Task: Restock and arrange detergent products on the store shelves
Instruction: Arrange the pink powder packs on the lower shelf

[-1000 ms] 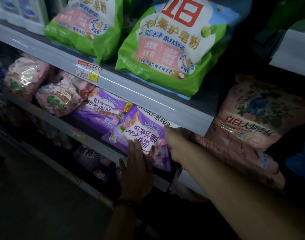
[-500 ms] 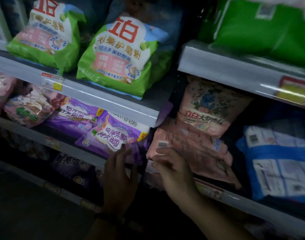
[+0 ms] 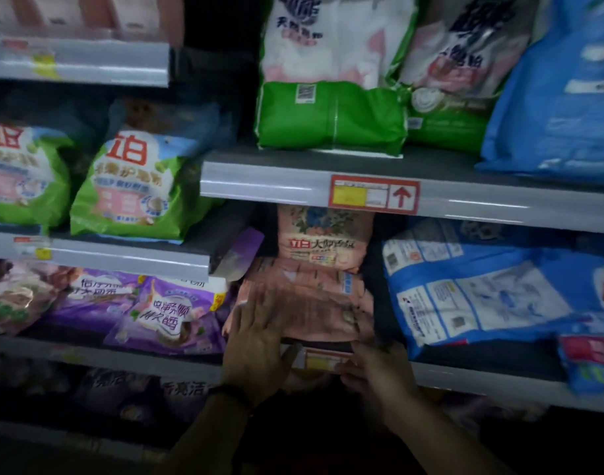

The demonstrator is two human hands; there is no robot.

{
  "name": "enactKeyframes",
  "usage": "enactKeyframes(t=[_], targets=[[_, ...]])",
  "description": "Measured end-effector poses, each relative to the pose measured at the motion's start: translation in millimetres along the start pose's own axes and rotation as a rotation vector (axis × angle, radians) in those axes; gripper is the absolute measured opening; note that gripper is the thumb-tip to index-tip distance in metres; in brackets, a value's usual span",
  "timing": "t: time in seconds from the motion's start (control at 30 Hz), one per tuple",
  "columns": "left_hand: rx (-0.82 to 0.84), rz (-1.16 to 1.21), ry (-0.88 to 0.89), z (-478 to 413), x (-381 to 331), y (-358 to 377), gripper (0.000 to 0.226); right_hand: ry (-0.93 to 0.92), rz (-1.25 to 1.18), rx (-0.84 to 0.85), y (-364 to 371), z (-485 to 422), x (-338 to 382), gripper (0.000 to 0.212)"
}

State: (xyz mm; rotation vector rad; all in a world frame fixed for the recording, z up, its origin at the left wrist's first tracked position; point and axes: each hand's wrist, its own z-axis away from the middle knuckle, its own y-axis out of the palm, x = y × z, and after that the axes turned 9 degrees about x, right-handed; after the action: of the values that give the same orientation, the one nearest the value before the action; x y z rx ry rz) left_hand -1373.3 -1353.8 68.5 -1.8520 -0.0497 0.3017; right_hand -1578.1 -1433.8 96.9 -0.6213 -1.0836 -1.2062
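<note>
Head view
Landmark: a red-framed price tag point(image 3: 374, 194) with an arrow is sitting on the front edge of a grey shelf point(image 3: 266, 181).
Flat pink bag point(image 3: 314, 313): it is lying face up straight below the tag, its front end reaching the edge of the lower shelf. The film is pale pink and creased, with a small blue patch on the right. The print is too blurred to read.
Upright pink bag point(image 3: 322, 241): it is standing directly under the tag, behind the flat pink bag and touching it. It is showing a floral print on top and a red-and-white logo across the middle.
Left hand point(image 3: 256, 341): it is resting below and left of the tag, its fingers straight and spread on the left front of the flat pink bag, gripping nothing.
Right hand point(image 3: 379, 368): it is reaching in below the tag, under the flat pink bag, beside a yellow label point(image 3: 322, 363). Blur is hiding its fingers, so its grip cannot be told.
Purple bags point(image 3: 170, 313): they are lying below and left of the tag.
Blue bag point(image 3: 471, 296): it is lying below and right of the tag.
Green-and-white bag point(image 3: 331, 118): it is standing above the tag.
</note>
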Motion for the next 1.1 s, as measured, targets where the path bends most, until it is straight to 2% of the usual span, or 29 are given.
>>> enactKeyframes(t=[0.1,0.17,0.23,0.33,0.5,0.6,0.67,0.77,0.83,0.9,0.97,1.1], targets=[[0.097,-0.034,0.004,-0.7,1.7,12.2,0.074,0.035,-0.118,0.059,-6.8,-2.5,10.6,0.019],[0.106,-0.051,0.006,0.8,1.5,15.9,0.074,0.098,-0.197,0.126,-8.1,-8.7,17.6,0.024],[0.108,-0.052,-0.003,0.6,1.1,15.7,0.075,0.155,-0.279,0.111,-7.8,-17.4,20.3,0.033],[0.11,-0.034,-0.007,3.9,-3.1,8.7,0.079,0.185,-0.235,0.134,-1.3,-25.0,15.2,0.034],[0.154,0.014,-0.047,9.4,-9.9,4.2,0.078,0.029,-0.011,0.25,11.2,-5.6,32.5,0.016],[0.094,0.031,-0.031,11.8,-12.0,-0.7,0.086,-0.093,-0.01,0.332,29.8,16.8,55.1,0.014],[-0.041,0.195,-0.084,7.0,-16.3,-8.7,0.076,-0.187,-0.07,0.381,46.5,31.2,69.1,0.014],[-0.312,0.565,-0.237,-5.5,-37.8,-39.4,0.025,-0.316,-0.159,0.465,68.8,47.0,88.0,0.018],[-0.425,0.744,-0.289,-17.0,-55.4,-57.6,0.026,-0.404,-0.151,0.504,77.0,52.7,101.0,0.022],[-0.437,0.9,-0.334,-30.7,-62.3,-61.1,0.027,-0.461,-0.122,0.55,77.6,52.8,110.3,0.026],[-0.44,1.128,-0.356,-44.5,-62.0,-56.0,0.021,-0.491,-0.022,0.512,70.5,46.5,109.5,0.026],[-0.198,1.284,-0.396,-56.6,-62.0,-49.1,0.023,-0.541,0.39,0.098,29.5,7.5,81.3,0.028]])
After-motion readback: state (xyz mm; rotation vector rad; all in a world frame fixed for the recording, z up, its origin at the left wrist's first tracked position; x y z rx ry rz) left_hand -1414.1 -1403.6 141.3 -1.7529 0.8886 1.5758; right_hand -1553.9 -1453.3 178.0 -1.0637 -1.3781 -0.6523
